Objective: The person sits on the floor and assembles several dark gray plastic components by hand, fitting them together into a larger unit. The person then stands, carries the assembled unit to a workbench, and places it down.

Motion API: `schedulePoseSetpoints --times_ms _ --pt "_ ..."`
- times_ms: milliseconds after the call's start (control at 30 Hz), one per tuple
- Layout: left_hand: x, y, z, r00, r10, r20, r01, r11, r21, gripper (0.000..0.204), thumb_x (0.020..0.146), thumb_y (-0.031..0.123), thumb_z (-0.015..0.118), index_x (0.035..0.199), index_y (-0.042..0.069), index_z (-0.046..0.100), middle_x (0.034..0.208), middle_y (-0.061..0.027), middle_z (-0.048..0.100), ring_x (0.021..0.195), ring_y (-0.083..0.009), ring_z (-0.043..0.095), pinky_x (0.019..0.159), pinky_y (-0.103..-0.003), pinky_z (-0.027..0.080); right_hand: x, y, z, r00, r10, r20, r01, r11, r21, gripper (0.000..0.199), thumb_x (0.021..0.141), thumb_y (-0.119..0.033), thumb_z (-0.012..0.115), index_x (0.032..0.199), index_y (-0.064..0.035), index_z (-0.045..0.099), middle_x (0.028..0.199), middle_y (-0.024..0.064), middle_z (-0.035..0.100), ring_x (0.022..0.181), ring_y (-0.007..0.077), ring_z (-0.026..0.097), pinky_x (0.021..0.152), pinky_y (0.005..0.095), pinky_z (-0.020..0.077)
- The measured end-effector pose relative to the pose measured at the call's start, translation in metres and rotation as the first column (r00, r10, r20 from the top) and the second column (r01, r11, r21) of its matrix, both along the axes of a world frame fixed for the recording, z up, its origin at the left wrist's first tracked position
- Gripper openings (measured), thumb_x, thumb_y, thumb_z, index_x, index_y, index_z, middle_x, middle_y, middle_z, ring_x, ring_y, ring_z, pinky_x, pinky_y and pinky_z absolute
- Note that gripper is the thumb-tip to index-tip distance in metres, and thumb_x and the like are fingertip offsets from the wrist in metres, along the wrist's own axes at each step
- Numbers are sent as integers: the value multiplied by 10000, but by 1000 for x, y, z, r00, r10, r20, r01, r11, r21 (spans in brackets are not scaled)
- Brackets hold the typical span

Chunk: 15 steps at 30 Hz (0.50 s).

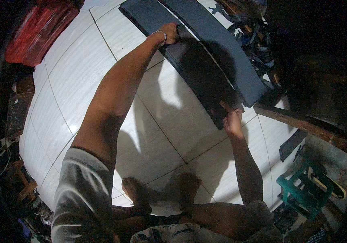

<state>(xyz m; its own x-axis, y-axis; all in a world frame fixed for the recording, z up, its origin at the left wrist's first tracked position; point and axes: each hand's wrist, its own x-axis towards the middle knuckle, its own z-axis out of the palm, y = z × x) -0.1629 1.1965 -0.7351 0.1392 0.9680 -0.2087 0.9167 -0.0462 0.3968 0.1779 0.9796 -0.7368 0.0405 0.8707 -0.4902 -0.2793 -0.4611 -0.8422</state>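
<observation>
Two long dark grey panels lie side by side at a slant on the floor, a narrow gap between them. Across the left panel [135, 16] reaches my left hand [168, 33], a bracelet at its wrist; its fingers curl closed toward the panel's edge at the gap, the tips hidden. My right hand [233, 122] is closed on the near end of that same panel, one finger stretched over its top. The right panel [226, 40] lies beside it, untouched by either hand. My head's shadow darkens much of the left panel.
White floor tiles [80, 73] spread around my bare feet. A red wrapped bundle [42, 30] stands at the far left. Dark tangled scraps [256, 44] lie beyond the right panel. At right are a wooden beam [307, 123], a green plastic stool [303, 188] and a slipper [335, 188].
</observation>
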Motion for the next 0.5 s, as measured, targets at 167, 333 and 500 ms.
schedulePoseSetpoints --times_ms 167,333,500 --pt "2 -5 5 1000 1 25 -2 999 51 412 725 188 596 1070 -33 547 1078 -247 582 1016 -376 568 865 -411 470 -6 1 8 990 -55 134 70 992 -107 362 701 -130 754 1006 -53 574 854 15 627 414 75 410 357 205 324" --pt "-8 3 34 998 53 -32 -46 980 194 430 737 232 610 1084 -14 549 1102 -240 575 1033 -373 562 881 -406 465 -25 12 44 999 -12 -46 15 997 73 379 747 -66 689 1103 -42 559 1035 86 601 843 190 556 726 301 458" --pt "-37 22 73 976 193 -104 -162 954 251 448 729 219 610 1125 17 549 1057 -239 589 1012 -376 568 887 -429 461 -30 37 51 103 -26 994 -827 553 100 413 778 -22 615 1182 -27 531 1274 161 484 1182 308 435 1004 415 323"
